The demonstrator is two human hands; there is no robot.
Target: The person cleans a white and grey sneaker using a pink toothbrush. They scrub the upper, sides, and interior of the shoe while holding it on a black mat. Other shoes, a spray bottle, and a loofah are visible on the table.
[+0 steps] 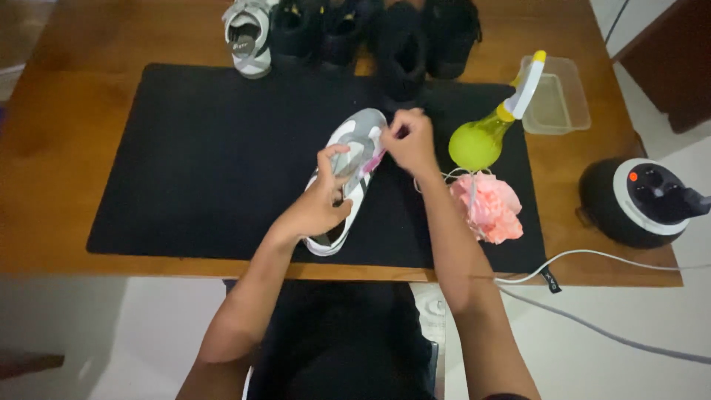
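Note:
A white and grey sneaker (357,141) lies on a black mat (207,163), toe pointing away from me. My left hand (320,201) grips the shoe's middle from the left. My right hand (409,141) pinches something small at the shoe's upper right side, near a pink bit; what it pinches is too small to tell. A white lace (453,175) trails to the right of my right wrist.
A yellow-green spray bottle (489,133) and a pink cloth (490,207) lie right of the shoe. A clear plastic tub (559,92) and a black round appliance (641,201) with a white cord sit farther right. Several shoes (348,33) line the table's far edge.

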